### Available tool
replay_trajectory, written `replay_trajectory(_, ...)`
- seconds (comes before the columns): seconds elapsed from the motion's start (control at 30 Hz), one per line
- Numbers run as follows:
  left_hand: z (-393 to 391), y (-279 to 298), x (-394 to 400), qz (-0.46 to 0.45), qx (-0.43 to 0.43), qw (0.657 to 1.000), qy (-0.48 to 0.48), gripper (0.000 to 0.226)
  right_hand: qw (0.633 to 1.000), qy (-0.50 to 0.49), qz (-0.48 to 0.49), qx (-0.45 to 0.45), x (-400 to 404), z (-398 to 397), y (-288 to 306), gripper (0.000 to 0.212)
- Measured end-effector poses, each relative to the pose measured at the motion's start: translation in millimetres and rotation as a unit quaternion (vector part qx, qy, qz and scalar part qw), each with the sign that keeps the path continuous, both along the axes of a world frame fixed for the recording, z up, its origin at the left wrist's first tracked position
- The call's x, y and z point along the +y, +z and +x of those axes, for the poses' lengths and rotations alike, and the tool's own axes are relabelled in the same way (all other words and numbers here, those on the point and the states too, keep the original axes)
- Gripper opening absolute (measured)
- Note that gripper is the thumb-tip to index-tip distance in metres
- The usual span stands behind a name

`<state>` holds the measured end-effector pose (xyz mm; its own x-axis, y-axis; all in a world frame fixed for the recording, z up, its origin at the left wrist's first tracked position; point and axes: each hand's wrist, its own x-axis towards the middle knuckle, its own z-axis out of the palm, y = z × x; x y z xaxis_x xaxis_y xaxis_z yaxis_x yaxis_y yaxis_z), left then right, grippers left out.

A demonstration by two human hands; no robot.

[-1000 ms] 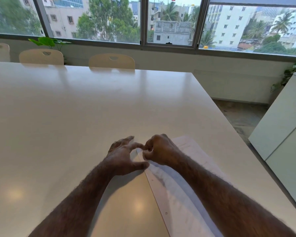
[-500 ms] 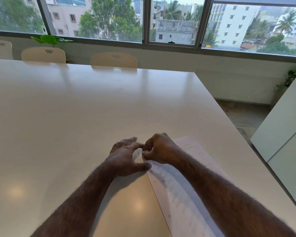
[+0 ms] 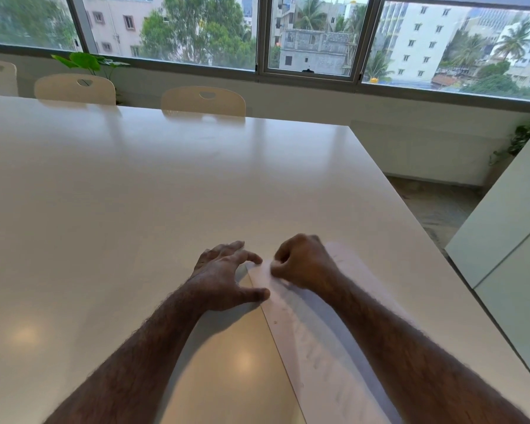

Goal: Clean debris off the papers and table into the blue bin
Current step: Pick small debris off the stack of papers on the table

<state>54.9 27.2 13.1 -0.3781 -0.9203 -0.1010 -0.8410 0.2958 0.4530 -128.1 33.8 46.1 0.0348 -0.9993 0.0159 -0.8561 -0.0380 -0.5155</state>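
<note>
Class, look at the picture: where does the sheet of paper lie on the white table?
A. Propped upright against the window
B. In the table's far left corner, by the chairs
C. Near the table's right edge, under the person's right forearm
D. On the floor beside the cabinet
C: the paper lies flat on the table towards its right edge, with the right forearm crossing over it and the right hand at its far end.

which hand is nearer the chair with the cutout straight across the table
Left, though only slightly. The left hand rests spread on the table almost directly below the chair. The right hand, curled on the paper, sits further off to the chair's right.
</note>
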Motion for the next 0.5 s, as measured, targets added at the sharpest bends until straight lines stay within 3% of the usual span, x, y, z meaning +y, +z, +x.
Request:
replay_trajectory(0.07, 0, -2, 1, 0.000, -0.002, 1.000, 0.000, 0.072, 0.999, -0.021, -0.024, 0.030, -1, 0, 0, 0.012)
replay_trajectory(0.17, 2, -1, 0, -0.002, 0.000, 1.000, -0.004, 0.073, 0.996, 0.052, 0.067, -0.032, 11, 8, -1, 0.011)
replay_trajectory(0.33, 2, -2, 0, -0.004, 0.000, 1.000, -0.004, 0.071, 0.989, -0.125, -0.032, 0.079, -2, -25, 3, 0.023)
replay_trajectory(0.5, 5, -6, -5, -0.004, -0.003, 1.000, -0.009, 0.073, 0.998, -0.009, 0.048, -0.046, 18, 4, -9, 0.020)
